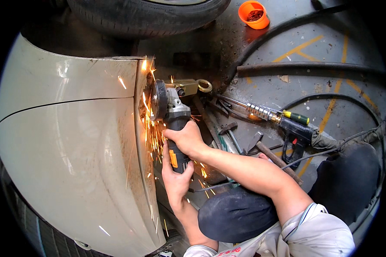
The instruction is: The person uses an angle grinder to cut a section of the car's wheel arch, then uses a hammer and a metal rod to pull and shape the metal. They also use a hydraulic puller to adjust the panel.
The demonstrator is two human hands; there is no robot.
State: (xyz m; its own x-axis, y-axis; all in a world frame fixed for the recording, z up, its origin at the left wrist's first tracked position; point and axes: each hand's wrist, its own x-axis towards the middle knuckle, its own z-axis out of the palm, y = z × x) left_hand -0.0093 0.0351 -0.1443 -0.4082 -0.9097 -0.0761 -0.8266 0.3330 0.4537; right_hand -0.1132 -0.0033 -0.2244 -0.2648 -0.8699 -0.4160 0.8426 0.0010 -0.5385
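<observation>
Both my hands hold a black and grey angle grinder [179, 118]. My right hand [187, 139] wraps round its body just behind the metal gear head. Further down, my left hand [176, 180] grips the rear end near a yellow label. The dark disc guard [160, 100] stands against the brown, scuffed edge of a cream car body panel [81, 137]. Bright sparks [152, 132] spray down along that edge, so the exact contact spot is hidden. A brass-coloured clamp with a ring [205, 85] sits just beyond the grinder head, at the panel's edge.
A tyre [150, 17] lies at the far side. On the right are an orange cup [253, 15] of brown bits, thick black hoses [304, 66], a black trigger-handled gun [298, 130], a yellow-green screwdriver [296, 117] and hammers [254, 142]. A cable trails beside my knee.
</observation>
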